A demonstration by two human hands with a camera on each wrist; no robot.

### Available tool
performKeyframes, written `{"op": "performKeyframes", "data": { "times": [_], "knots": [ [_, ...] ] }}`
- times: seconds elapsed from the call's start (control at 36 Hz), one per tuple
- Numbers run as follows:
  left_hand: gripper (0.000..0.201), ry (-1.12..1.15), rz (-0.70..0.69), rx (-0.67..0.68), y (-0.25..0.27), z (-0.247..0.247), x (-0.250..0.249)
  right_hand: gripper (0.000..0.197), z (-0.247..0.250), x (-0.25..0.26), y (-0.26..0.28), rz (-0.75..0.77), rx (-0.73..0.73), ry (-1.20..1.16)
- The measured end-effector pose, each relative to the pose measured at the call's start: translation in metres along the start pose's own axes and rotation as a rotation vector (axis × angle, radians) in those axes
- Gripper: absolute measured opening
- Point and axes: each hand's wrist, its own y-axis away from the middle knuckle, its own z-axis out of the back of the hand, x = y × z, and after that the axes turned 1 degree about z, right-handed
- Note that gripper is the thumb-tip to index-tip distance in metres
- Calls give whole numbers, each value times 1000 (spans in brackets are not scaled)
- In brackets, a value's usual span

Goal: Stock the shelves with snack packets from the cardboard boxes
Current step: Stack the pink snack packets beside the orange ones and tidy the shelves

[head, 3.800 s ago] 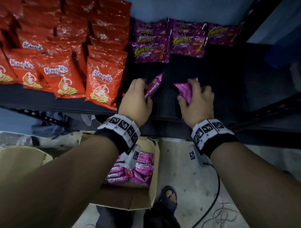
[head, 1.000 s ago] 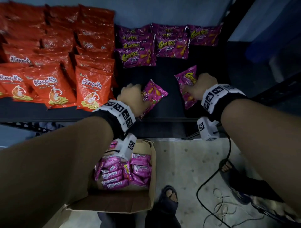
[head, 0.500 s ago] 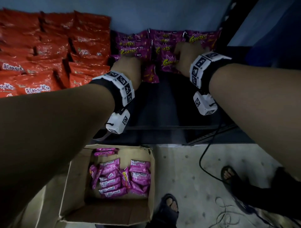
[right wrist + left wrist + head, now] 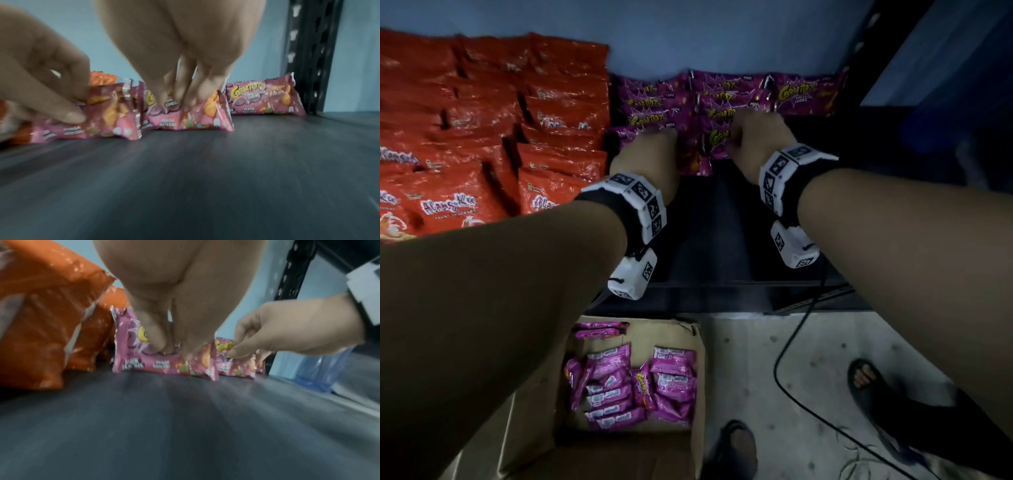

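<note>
**Purple packets under both my hands on the dark shelf**

Purple Corntoz packets (image 4: 654,106) stand in short rows at the back of the dark shelf (image 4: 722,233), against the blue wall (image 4: 688,34). Both my hands reach in to them.

My left hand (image 4: 647,154) has its fingers (image 4: 156,337) bent down onto the front left packet (image 4: 144,363). The thumb and fingertips press into its top edge. It looks like a pinch, but the picture is blurry, so I cannot tell if the hand grips or only pushes.

My right hand (image 4: 756,140) does the same on the front middle packet (image 4: 195,120). Its fingertips (image 4: 191,97) bunch together and dig into the top of the bag. I cannot tell if it holds the bag or just presses it.

Both packets stand on their bottom edge, leaning back on the packets behind. Their long side runs left to right along the shelf, with the printed face to the front. One more packet (image 4: 265,100) stands alone to the right, near the black shelf post (image 4: 312,56).

Red-orange Alang-Ka packets (image 4: 493,130) fill the left part of the shelf, touching the purple rows.

Down on the floor (image 4: 791,377), a cardboard box (image 4: 698,394) is open under the shelf edge. More purple packets (image 4: 637,383) lie inside it. A black cable (image 4: 784,394) runs across the floor beside the box.
</note>
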Motion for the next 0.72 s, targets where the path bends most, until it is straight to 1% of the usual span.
{"op": "performKeyframes", "data": {
  "times": [0.06, 0.08, 0.14, 0.17, 0.25, 0.36, 0.42, 0.47, 0.53, 0.64, 0.72],
  "knots": [
    [22, 62, 0, 5, 6, -4, -2, 28, -2, 1, 3, 25, 39, -24],
    [24, 93, -7, 1, 10, -8, -1, 32, -3, 1, 6, 25, 83, -44],
    [27, 171, 23, 26, 18, -7, -2, 44, -2, 2, 15, 5, 168, -120],
    [28, 199, 28, 35, 22, -8, -2, 44, -2, 3, 21, -5, 137, -174],
    [27, 266, 0, -8, 42, -12, -2, 31, -7, 5, 51, -60, -54, -331],
    [18, 339, 3, 16, 80, -23, 7, 13, -23, 16, 93, -150, -142, -521],
    [13, 388, -9, 21, 104, -31, 16, 8, -35, 26, 118, -140, -163, -564],
    [12, 438, -17, 24, 130, -37, 26, 3, -50, 38, 148, -120, -160, -612],
    [13, 452, -21, 33, 157, -44, 39, 3, -65, 50, 177, -103, -127, -649],
    [14, 438, -2, 112, 204, -66, 72, 4, -88, 71, 222, -48, -92, -646],
    [12, 401, 54, 204, 231, -86, 101, 8, -108, 83, 247, -46, -8, -625]
  ]
}}
